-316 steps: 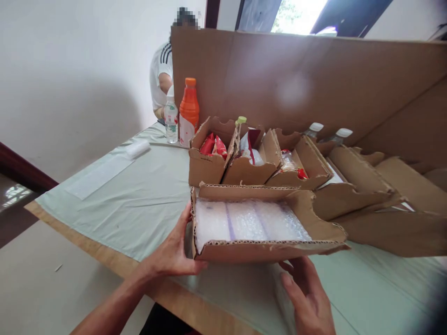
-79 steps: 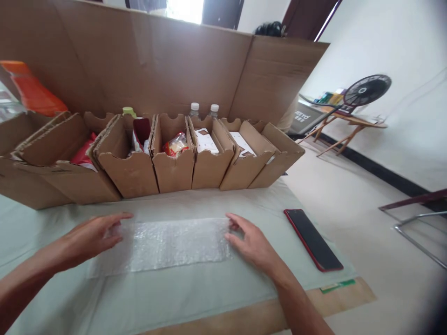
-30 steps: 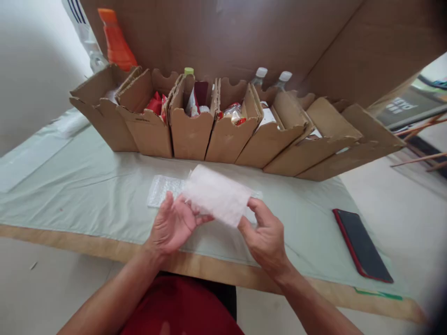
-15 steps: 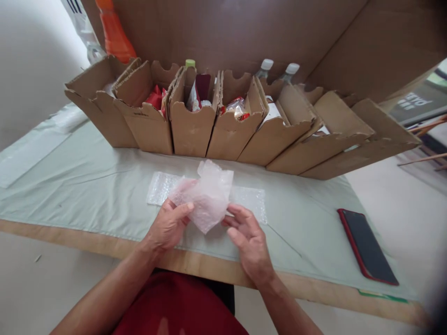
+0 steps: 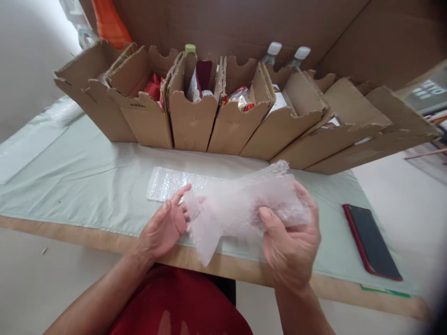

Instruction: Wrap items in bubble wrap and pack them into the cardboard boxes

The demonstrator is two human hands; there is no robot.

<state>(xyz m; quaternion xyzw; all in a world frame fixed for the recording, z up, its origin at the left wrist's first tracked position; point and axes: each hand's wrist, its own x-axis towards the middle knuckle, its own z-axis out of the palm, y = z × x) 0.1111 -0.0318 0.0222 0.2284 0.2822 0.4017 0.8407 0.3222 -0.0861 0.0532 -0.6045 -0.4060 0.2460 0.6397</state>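
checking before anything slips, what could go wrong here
Only the right hand clearly grips the lifted bubble wrap, so its loose end, beside the open left hand, could flop. The lifted piece might snag the bubble-wrap strip on the cloth. The smartphone lies near the table edge and could get nudged off.

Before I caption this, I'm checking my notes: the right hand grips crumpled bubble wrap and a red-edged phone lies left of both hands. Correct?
Wrong side: the head view shows the red-edged phone lying right of both hands. The right hand does grip crumpled bubble wrap.
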